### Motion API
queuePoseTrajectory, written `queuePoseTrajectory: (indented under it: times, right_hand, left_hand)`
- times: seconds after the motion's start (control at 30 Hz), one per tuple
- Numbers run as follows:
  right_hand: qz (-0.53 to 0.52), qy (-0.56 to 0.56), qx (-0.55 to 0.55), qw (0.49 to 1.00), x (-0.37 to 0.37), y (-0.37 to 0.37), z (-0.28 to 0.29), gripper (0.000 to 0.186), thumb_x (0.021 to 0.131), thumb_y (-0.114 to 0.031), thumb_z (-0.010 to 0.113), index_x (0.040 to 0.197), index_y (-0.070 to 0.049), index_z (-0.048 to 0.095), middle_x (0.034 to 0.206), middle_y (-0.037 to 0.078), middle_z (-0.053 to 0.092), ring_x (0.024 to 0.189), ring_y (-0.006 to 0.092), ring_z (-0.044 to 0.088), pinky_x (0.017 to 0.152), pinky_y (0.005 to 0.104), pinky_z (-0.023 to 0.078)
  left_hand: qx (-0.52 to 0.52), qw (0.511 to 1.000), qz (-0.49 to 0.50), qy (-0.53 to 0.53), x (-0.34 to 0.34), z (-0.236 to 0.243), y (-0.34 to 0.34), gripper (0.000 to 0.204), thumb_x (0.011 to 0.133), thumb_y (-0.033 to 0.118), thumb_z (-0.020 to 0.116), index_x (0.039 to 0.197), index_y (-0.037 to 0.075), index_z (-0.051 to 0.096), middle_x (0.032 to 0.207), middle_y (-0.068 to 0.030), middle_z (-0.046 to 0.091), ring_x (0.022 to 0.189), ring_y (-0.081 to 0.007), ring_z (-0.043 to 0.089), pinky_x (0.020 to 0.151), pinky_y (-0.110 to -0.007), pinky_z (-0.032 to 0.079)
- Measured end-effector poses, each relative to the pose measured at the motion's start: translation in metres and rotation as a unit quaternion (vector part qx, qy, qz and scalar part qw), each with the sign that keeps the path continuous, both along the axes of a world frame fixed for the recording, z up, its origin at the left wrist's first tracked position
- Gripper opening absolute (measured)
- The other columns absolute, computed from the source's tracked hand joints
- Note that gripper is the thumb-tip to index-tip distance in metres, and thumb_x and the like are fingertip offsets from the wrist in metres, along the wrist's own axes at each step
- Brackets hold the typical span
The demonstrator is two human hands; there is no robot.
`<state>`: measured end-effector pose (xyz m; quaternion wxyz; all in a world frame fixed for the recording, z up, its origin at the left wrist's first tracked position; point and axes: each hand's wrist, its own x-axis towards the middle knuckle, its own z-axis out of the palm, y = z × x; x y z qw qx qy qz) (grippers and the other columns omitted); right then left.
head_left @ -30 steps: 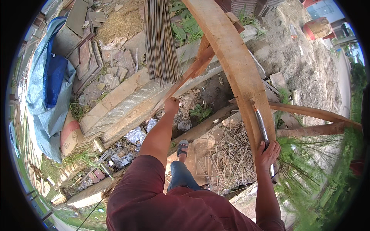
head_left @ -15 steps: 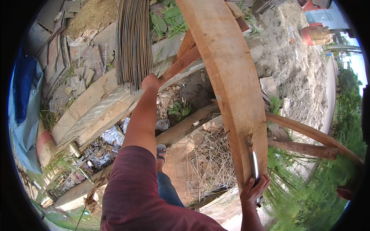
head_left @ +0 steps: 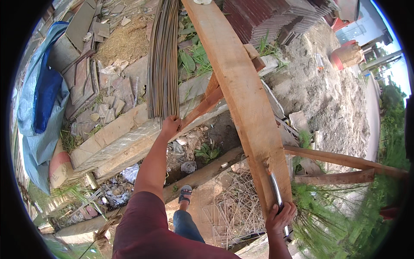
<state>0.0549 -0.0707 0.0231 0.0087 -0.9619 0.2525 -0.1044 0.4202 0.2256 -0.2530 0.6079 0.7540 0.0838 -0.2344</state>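
My left hand [head_left: 171, 124] is closed at the lower ends of a bundle of thin steel rods [head_left: 164, 60]. How many rods are in its grip I cannot make out. A long, thick wooden plank [head_left: 246, 95] runs from the top of the view down toward my right side. Along its near end lies a shiny, bar-shaped metal tool [head_left: 275, 187], and my right hand [head_left: 280, 216] is wrapped around its lower part. What lies under the palm is hidden.
Wooden braces [head_left: 205, 105] prop the plank. Below lie a tangle of bent wire stirrups [head_left: 235, 205] and a trench with rubbish [head_left: 116, 194]. At left are a blue tarp [head_left: 39, 129] and broken tiles [head_left: 82, 86]. A sand heap [head_left: 323, 95] rises right; corrugated sheets [head_left: 263, 17] are stacked behind.
The view has shifted, so the scene sits differently in the picture. My left hand, with the rod ends, appears lower. My right hand stays on the metal tool.
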Motion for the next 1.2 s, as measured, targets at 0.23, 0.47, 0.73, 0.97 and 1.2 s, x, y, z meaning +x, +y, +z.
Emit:
queuePoseTrajectory:
  times: [0.23,0.47,0.73,0.97,1.2]
  right_hand:
    - [0.006,-0.019,0.003,1.000,-0.002,0.000,0.008,0.034,0.088,-0.033,0.052,0.093,0.000,0.047,0.099,0.020,0.048,0.093,0.0383,0.046,0.080,0.0494,0.036]
    - [-0.016,0.000,0.020,1.000,-0.004,0.009,0.020,0.029,0.086,-0.030,0.055,0.094,-0.002,0.049,0.098,0.017,0.049,0.096,0.0366,0.047,0.081,0.0487,0.037]
    - [-0.042,0.015,0.033,0.998,-0.019,0.010,0.035,0.033,0.086,-0.036,0.055,0.097,-0.004,0.053,0.104,0.014,0.052,0.102,0.0332,0.048,0.083,0.0472,0.038]
    - [-0.003,-0.134,0.062,0.989,-0.020,-0.015,-0.012,0.035,0.085,-0.036,0.057,0.098,-0.003,0.054,0.104,0.016,0.053,0.106,0.0340,0.048,0.087,0.0489,0.038]
    - [0.024,-0.070,0.167,0.983,-0.032,-0.010,0.034,0.041,0.088,-0.037,0.053,0.102,0.001,0.060,0.107,0.024,0.059,0.104,0.0409,0.055,0.087,0.0489,0.043]
  left_hand:
    - [-0.065,0.971,-0.149,0.178,-0.236,0.030,-0.001,0.018,0.086,0.017,0.060,0.077,0.001,0.057,0.069,-0.0083,0.064,0.060,-0.0143,0.064,0.051,-0.028,0.051]
    - [-0.333,0.901,0.097,0.262,-0.324,0.120,-0.019,0.013,0.091,0.017,0.053,0.082,0.007,0.055,0.073,-0.0054,0.061,0.060,-0.0149,0.059,0.056,-0.030,0.049]
    - [-0.126,0.968,0.215,0.044,-0.297,0.159,-0.028,0.026,0.092,0.025,0.049,0.076,0.007,0.058,0.058,-0.0045,0.052,0.049,-0.0144,0.047,0.045,-0.031,0.036]
    - [0.046,0.959,0.253,-0.121,-0.402,0.179,0.040,0.027,0.089,0.019,0.050,0.075,-0.003,0.058,0.060,-0.0085,0.054,0.054,-0.0177,0.050,0.050,-0.037,0.038]
    - [0.147,0.931,0.266,-0.201,-0.512,0.154,0.138,0.024,0.090,0.018,0.051,0.081,-0.003,0.058,0.067,-0.0226,0.056,0.059,-0.0338,0.053,0.058,-0.044,0.040]
